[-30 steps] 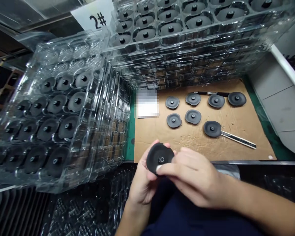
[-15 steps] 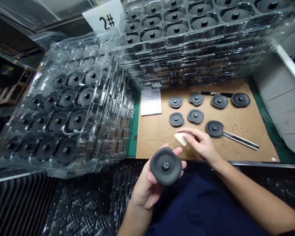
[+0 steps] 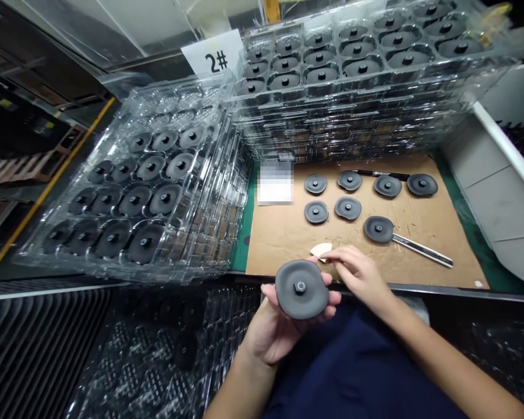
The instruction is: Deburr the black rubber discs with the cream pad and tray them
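A dark grey dished disc with a short stub at its centre rests in my left hand, the fingers curled round its edge from below. Just beyond the disc, my right hand pinches a small cream-coloured wedge-shaped pad between thumb and fingers. The pad is close to the disc's far edge; I cannot tell whether they touch. On the cardboard sheet lie several similar discs, the nearest being a disc at the end of a white-and-black strip.
Clear plastic trays full of discs are stacked at the left. Another tall tray stack stands at the back. A "2#" sign is behind them. A grey panel bounds the right side. A black pen-like tool lies behind the discs.
My left hand and the disc have shifted slightly right and up in the view. The right hand with the pad has come closer to the disc. The camera view has tilted.
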Available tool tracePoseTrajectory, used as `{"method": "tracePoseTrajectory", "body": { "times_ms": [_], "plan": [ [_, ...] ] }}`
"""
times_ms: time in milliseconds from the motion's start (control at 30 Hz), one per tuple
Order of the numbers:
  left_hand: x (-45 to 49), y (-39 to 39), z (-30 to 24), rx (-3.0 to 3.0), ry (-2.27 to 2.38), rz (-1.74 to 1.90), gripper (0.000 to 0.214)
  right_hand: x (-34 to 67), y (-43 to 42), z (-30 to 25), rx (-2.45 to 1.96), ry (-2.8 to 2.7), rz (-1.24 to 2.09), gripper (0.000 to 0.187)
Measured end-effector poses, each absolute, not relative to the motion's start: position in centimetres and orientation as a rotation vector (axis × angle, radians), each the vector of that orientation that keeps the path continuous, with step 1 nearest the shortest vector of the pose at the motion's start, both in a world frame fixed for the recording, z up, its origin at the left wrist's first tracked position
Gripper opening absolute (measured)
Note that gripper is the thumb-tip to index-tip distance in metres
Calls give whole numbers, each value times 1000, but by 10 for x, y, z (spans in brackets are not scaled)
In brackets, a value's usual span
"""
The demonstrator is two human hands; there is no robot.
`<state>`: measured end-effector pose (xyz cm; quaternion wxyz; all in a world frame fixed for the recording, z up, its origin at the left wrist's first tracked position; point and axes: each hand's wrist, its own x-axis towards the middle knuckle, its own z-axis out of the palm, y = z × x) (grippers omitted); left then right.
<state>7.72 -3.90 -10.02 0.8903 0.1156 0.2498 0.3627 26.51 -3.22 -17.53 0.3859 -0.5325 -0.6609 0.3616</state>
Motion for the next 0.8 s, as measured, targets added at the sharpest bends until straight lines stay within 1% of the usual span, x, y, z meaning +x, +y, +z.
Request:
{"method": "tracePoseTrajectory", "body": {
  "times_ms": [133,233,267,333,367,433,500,567,633,700,733,767,800],
  "plan": [
    [81,-45,-100,242,562,741,60,262,-50,-170,-1336,-1669,998,28],
    [83,-46,-101,538,683,908,55,267,-58,-169,-1347,-1631,1016,25],
    [84,-47,-101,709,752,982,59,270,-59,-169,-1358,-1611,1014,25],
    [85,-46,-101,1077,883,1066,79,275,-63,-170,-1384,-1564,997,23],
    [86,-45,-101,1240,931,1075,88,276,-65,-170,-1399,-1540,985,23],
    [87,-43,-100,1511,954,1049,100,279,-69,-168,-1427,-1498,960,24],
    [88,-40,-101,1705,943,1023,106,281,-71,-165,-1435,-1479,906,30],
    [88,-36,-102,1815,949,972,109,284,-70,-161,-1386,-1537,816,42],
    [87,-32,-104,1844,980,931,109,289,-65,-155,-1286,-1686,715,51],
    [86,-28,-107,1800,1030,897,107,293,-56,-150,-1181,-1865,654,52],
    [86,-26,-108,1741,1054,868,105,294,-50,-147,-1135,-1933,644,48],
    [86,-24,-109,1649,1068,826,98,294,-45,-143,-1092,-1968,649,42],
    [86,-21,-110,1529,1071,769,83,293,-40,-140,-1064,-1961,673,32]
  ]
}}
